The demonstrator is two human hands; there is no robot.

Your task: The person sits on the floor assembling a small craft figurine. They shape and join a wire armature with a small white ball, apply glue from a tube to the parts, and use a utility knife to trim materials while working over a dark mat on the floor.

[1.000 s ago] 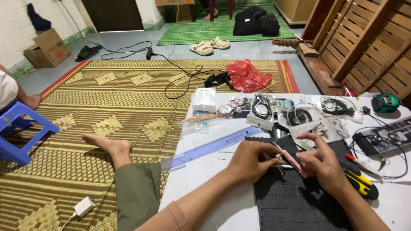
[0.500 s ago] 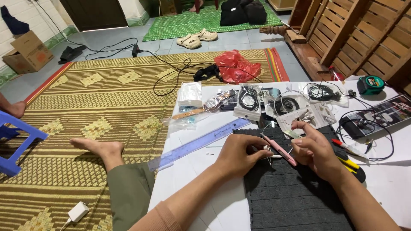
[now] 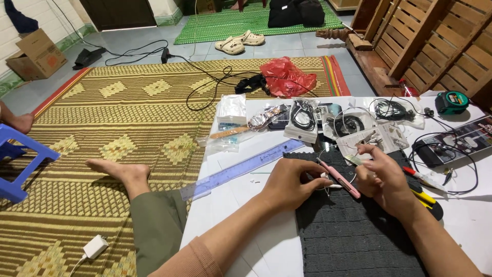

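My left hand (image 3: 289, 180) rests on the near edge of a dark grey mat (image 3: 353, 236) and pinches a small white part with thin wires at its fingertips. My right hand (image 3: 382, 177) hovers just to the right, holding a slim pink tool (image 3: 339, 178) that slants toward the left hand, with a small pale piece pinched between thumb and forefinger. A translucent blue ruler (image 3: 241, 168) lies diagonally on the white low table (image 3: 246, 205), left of my left hand.
Bagged cables and small packets (image 3: 307, 119) crowd the table's far side, with a green tape measure (image 3: 452, 102) and a circuit board (image 3: 458, 141) at right. Red and yellow-handled tools (image 3: 425, 192) lie by my right wrist. My bare foot (image 3: 120, 172) rests on the woven mat; a blue stool (image 3: 18, 159) stands left.
The view has shifted a little. My right hand has lifted slightly with the pink tool, and both hands stay close together over the mat.
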